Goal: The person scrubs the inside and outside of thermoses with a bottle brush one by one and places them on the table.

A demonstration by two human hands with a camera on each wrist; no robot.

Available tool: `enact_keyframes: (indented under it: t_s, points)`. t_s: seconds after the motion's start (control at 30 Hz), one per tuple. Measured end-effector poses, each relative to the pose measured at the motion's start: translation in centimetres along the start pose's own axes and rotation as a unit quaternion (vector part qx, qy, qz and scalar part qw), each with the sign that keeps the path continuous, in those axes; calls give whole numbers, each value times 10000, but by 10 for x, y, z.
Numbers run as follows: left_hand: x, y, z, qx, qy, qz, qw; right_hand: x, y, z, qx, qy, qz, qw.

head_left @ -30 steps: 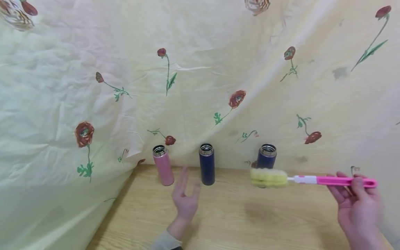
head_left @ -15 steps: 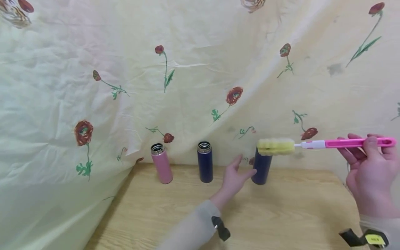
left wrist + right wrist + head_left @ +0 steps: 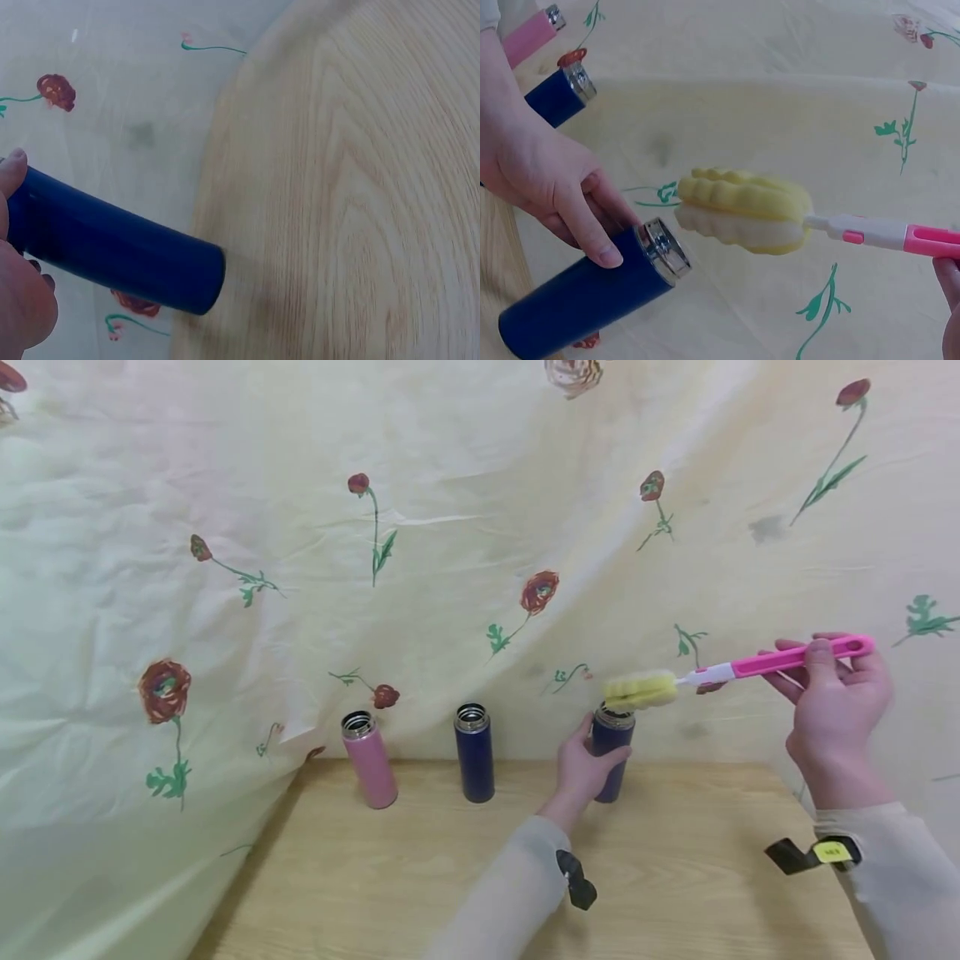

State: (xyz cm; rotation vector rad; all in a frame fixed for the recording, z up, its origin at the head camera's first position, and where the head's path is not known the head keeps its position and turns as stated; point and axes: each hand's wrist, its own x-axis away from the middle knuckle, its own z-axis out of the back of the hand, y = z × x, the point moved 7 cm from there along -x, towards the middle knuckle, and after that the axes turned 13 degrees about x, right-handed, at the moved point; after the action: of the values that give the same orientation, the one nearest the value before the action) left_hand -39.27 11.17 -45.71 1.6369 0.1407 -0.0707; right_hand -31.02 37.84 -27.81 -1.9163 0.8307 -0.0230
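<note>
left hand (image 3: 581, 768) holds the rightmost navy bottle (image 3: 611, 739), thumb across the near side, fingers round behind. this bottle has a bare steel screw neck, mouth uncovered; its base is at the back part of the table (image 3: 420, 877).

right hand (image 3: 843, 710) pinches the pink handle (image 3: 772, 660) of a sponge bottle brush (image 3: 708, 675), thumb on the near face. brush lies nearly level, dipping slightly toward the bottle; white collar, then the yellow-and-white sponge head (image 3: 637, 690). from the head view the sponge overlaps the bottle's mouth; from the right wrist view it is just beside the mouth, apart from it and outside.

farther left, in a row: middle navy bottle (image 3: 476, 764), upright and uncapped, then pink bottle (image 3: 371, 768), also uncapped. both stand on the table, well apart from each other. behind all, a pale floral cloth (image 3: 450, 610). pale sleeves on both arms, black strap (image 3: 576, 878) at the left wrist.
</note>
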Motion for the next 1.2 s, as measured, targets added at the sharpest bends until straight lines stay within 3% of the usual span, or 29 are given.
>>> enact_keyframes:
  t_s: [0.27, 0.4, 0.5, 0.57, 0.67, 0.77, 0.83, 1.07, 1.13, 1.2]
  points:
    - [-3, -2, 2, 547, 308, 59, 9980, -9, -5, -20, 833, -320, 320, 9955]
    - [-6, -4, 4, 492, 233, 89, 9985, -12, -5, -38, 1650, -725, 386, 9829]
    - [-8, -7, 2, 416, 182, 71, 9989, -13, -8, -53, 2823, -1040, 615, 9517]
    - [-10, -10, 0, 316, 166, 51, 9994, -13, -11, -62, 3667, -1212, 791, 9190]
    - [-13, -12, -2, 214, 213, -9, 9995, -11, -15, -77, 4765, -1382, 1042, 8620]
    - [-16, -14, -1, 171, 281, -29, 9995, -9, -14, -93, 5276, -1583, 1085, 8275]
    - [-17, -15, 0, 129, 304, -32, 9994, -7, -11, -105, 5462, -1721, 1091, 8125]
    - [-22, -17, 2, 138, 185, -56, 9997, -8, 9, -135, 5816, -2275, 981, 7748]
    - [-24, -18, 2, 149, 152, -45, 9998, -8, 15, -140, 5783, -2488, 987, 7707]
    - [-26, -20, 1, 127, 106, -17, 9999, -7, 23, -144, 5645, -2718, 956, 7735]
